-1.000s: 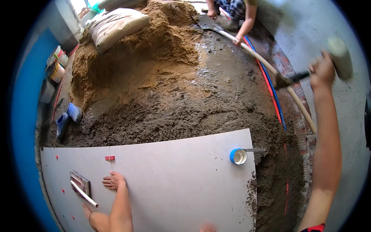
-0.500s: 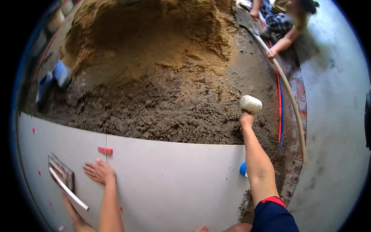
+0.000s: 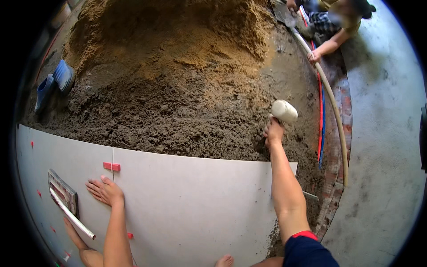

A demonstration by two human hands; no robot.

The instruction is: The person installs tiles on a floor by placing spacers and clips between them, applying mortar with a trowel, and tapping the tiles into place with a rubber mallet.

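Observation:
My left hand (image 3: 105, 191) lies flat on a large pale tile (image 3: 195, 200), fingers spread, just below a pair of red levelling wedges (image 3: 111, 166) that sit across the joint. My right hand (image 3: 273, 132) is wrapped round the handle of a mallet, whose white head (image 3: 284, 111) is raised over the dark mortar beyond the tile's far edge. Most of the handle is hidden by the hand. Left of my left hand, a flat rectangular tool (image 3: 66, 193) with a long white tube handle rests on the neighbouring tile.
Crumbly mortar (image 3: 178, 129) runs up to a sand heap (image 3: 164, 49). Blue shoes (image 3: 63, 76) stand at left. On the right are red and blue pipes (image 3: 321, 124). A co-worker's hand (image 3: 314, 56) grips a long wooden handle (image 3: 333, 107), with grey floor (image 3: 382, 178) beyond.
The mallet and my right hand have shifted slightly left, and the mallet head is tilted differently. A blue round thing beside my right forearm is out of sight. My left hand stays flat.

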